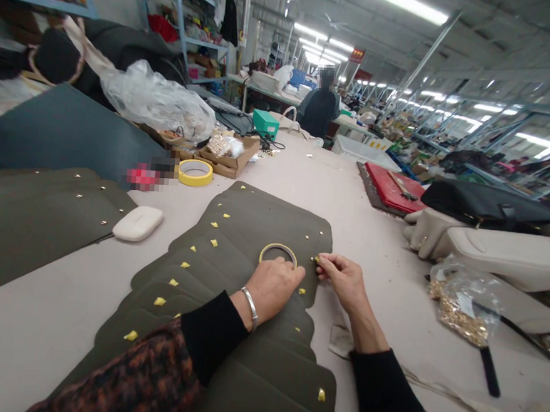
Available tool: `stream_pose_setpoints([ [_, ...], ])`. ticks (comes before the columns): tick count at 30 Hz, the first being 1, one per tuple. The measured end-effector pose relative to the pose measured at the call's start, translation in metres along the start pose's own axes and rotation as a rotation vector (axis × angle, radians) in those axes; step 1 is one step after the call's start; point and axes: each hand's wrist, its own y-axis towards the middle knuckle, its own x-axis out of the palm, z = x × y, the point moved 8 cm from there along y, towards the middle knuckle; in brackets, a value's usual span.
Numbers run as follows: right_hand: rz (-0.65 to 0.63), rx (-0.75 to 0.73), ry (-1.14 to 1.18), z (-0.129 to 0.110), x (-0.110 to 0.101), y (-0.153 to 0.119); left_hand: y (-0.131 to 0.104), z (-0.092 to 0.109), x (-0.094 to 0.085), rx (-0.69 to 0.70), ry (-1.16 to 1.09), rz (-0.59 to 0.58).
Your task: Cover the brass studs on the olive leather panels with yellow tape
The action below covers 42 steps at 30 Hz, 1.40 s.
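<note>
My left hand, with a silver bangle at its wrist, is closed on the near edge of a narrow roll of yellow tape. Thumb and forefinger of my right hand pinch a small piece of yellow tape at the right edge of the top panel, beside a small metal fastener. Dark olive panels lie overlapped in a stack under both hands. Several yellow tape bits dot their left and right sides. Two bare metal fasteners show near the upper right corner.
More olive panels with metal fasteners lie left, beside a white rounded case. A wider yellow tape roll and cardboard box stand farther back. At right are bagged gold hardware and pale bags. A person sits beyond.
</note>
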Motion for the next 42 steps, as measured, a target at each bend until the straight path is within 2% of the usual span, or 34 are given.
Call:
stream_pose_setpoints([
  [6,0.000,-0.031,-0.223,-0.005,0.010,-0.001,0.001,0.003,0.001,0.007,-0.001,-0.013],
  [13,0.040,-0.244,-0.649,-0.027,0.016,-0.002,0.002,0.003,0.002,0.011,-0.002,0.001],
  [17,0.122,-0.261,-0.707,-0.032,0.002,-0.006,0.000,0.002,0.003,-0.003,0.013,-0.015],
  [20,0.195,-0.387,-0.653,-0.039,-0.010,-0.014,-0.002,0.002,0.002,0.017,0.011,-0.001],
  [23,0.071,-0.583,-0.706,-0.045,0.003,-0.022,-0.003,0.000,0.001,0.033,0.009,-0.002],
  [25,-0.026,-0.633,-0.788,-0.043,0.018,-0.023,-0.003,-0.002,0.001,0.028,0.014,-0.004],
  [28,-0.028,-0.542,-0.865,-0.037,0.028,-0.017,-0.002,-0.003,0.000,0.030,0.019,-0.002],
  [32,0.041,-0.262,-0.842,-0.028,0.023,-0.005,0.000,-0.001,-0.002,0.066,0.003,0.017],
  [34,0.021,-0.176,-0.793,-0.027,0.021,-0.004,0.001,-0.003,-0.004,0.084,-0.035,0.018],
  [36,-0.064,-0.144,-0.745,-0.027,0.022,-0.006,0.001,-0.006,-0.005,0.096,-0.099,0.015],
  [40,-0.416,-0.105,-0.642,-0.022,0.036,-0.018,0.000,-0.016,-0.010,0.104,-0.240,0.070],
  [41,-0.462,-0.104,-0.603,-0.022,0.037,-0.020,-0.001,-0.018,-0.011,0.106,-0.268,0.094],
  [42,-0.455,-0.113,-0.553,-0.025,0.035,-0.020,-0.001,-0.020,-0.013,0.111,-0.294,0.123],
])
